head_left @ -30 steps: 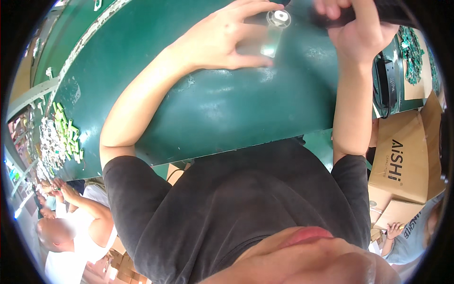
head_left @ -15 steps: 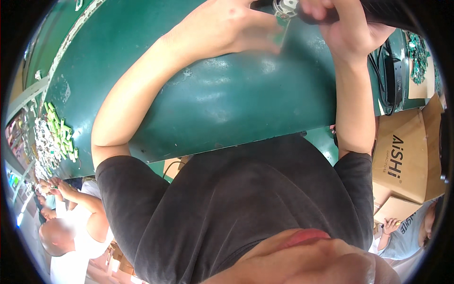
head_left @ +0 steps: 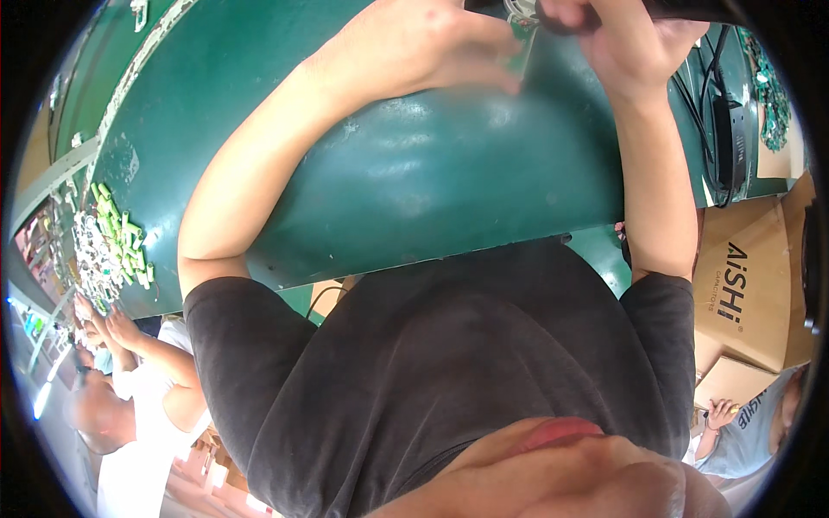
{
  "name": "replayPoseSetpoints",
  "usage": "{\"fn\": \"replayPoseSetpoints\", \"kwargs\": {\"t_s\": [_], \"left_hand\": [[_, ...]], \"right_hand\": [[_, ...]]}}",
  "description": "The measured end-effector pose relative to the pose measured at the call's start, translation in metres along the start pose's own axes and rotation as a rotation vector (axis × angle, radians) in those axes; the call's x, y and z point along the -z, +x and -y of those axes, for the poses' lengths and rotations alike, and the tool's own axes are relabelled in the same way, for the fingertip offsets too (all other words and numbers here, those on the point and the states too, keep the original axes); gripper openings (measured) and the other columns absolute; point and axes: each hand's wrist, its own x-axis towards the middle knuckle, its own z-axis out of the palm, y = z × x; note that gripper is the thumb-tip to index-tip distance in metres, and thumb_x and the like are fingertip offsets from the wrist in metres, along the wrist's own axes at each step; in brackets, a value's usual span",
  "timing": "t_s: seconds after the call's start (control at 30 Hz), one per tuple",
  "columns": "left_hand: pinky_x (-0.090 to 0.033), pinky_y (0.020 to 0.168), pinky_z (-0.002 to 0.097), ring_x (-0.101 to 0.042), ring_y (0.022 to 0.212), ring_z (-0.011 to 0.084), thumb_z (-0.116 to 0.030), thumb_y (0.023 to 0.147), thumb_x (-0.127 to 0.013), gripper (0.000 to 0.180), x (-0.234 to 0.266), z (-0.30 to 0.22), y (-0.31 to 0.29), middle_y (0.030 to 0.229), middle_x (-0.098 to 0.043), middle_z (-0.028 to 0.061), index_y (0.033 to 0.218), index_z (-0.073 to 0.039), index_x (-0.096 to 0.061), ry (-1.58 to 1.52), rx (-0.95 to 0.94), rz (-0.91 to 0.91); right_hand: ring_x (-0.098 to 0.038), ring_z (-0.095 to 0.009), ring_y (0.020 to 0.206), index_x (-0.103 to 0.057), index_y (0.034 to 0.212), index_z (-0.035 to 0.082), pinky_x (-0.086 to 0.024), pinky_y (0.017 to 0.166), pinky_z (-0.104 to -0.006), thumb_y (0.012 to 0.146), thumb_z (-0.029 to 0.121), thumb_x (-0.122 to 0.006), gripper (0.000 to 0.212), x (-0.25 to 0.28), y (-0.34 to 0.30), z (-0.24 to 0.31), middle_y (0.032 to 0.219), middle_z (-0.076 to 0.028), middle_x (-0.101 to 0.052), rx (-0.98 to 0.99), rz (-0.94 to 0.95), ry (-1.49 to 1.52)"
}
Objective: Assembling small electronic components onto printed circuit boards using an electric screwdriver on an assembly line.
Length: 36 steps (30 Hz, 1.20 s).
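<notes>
At the top of the view, over the green tabletop (head_left: 414,186), my left hand (head_left: 432,47) has its fingers bent around a small green board (head_left: 521,53). Motion smears the fingertips, so the exact grip is unclear. A round silvery metal part (head_left: 521,10) shows just above the board, cut by the upper edge. My right hand (head_left: 623,47) is closed around a dark, rounded tool (head_left: 704,9) whose kind I cannot make out. The tool's dark end meets the metal part's right side, or lies very near it. Much of the tool is out of view.
Green cylinders (head_left: 125,237) and silvery pieces (head_left: 93,255) lie in a heap at the table's left end. To the right are a black power box with cables (head_left: 727,142), green boards (head_left: 768,95) and a cardboard box (head_left: 747,268). Co-workers (head_left: 147,414) sit at the left.
Both hands stay close together at the top, with slight finger motion. The view has shifted a little, so the metal part shows less. The left co-worker's hands have moved slightly.
</notes>
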Motion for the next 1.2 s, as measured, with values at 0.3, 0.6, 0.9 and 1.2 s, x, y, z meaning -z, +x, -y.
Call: {"fn": "replayPoseSetpoints", "kwargs": {"t_s": [0.3,0.6,0.9,1.2], "left_hand": [[-0.05,0.102,0.0458,-0.057,0.121,0.0431,-0.021,0.077,-0.086,0.028,-0.002,-0.014,0.004,0.139,-0.052,0.0253,0.093,-0.003,-0.07,0.025,0.065,0.012],[-0.048,0.104,0.046,-0.053,0.123,0.0402,-0.013,0.069,-0.089,0.042,0.003,-0.007,0.005,0.137,-0.05,0.0221,0.103,-0.004,-0.067,0.154,0.077,-0.058],[-0.047,0.106,0.0471,-0.052,0.125,0.0408,-0.014,0.071,-0.089,0.031,0.0,-0.002,0.005,0.139,-0.05,0.0224,0.095,-0.005,-0.071,0.101,0.034,-0.071],[-0.045,0.107,0.0483,-0.052,0.126,0.042,-0.016,0.073,-0.088,0.034,-0.007,-0.001,0.004,0.139,-0.051,0.0226,0.101,-0.005,-0.071,0.094,0.042,-0.101]], "right_hand": [[-0.045,-0.01,0.044,-0.029,0.146,0.0,-0.043,0.047,-0.0249,0.094,-0.008,-0.054,0.058,0.006,0.001,0.009,0.062,-0.002,-0.049,0.058,0.012,0.112],[-0.046,-0.01,0.044,-0.029,0.146,0.001,-0.044,0.046,-0.025,0.094,-0.004,-0.055,0.058,-0.001,-0.003,0.024,0.063,-0.002,-0.05,0.027,-0.004,0.122],[-0.047,-0.009,0.044,-0.03,0.145,0.001,-0.042,0.046,-0.0236,0.094,-0.003,-0.056,0.057,-0.007,-0.008,0.022,0.064,-0.002,-0.052,-0.031,0.033,0.187],[-0.046,-0.008,0.044,-0.033,0.139,-0.004,-0.041,0.046,-0.0229,0.093,-0.004,-0.056,0.051,-0.01,-0.014,0.021,0.062,-0.002,-0.052,-0.063,0.047,0.109]]}}
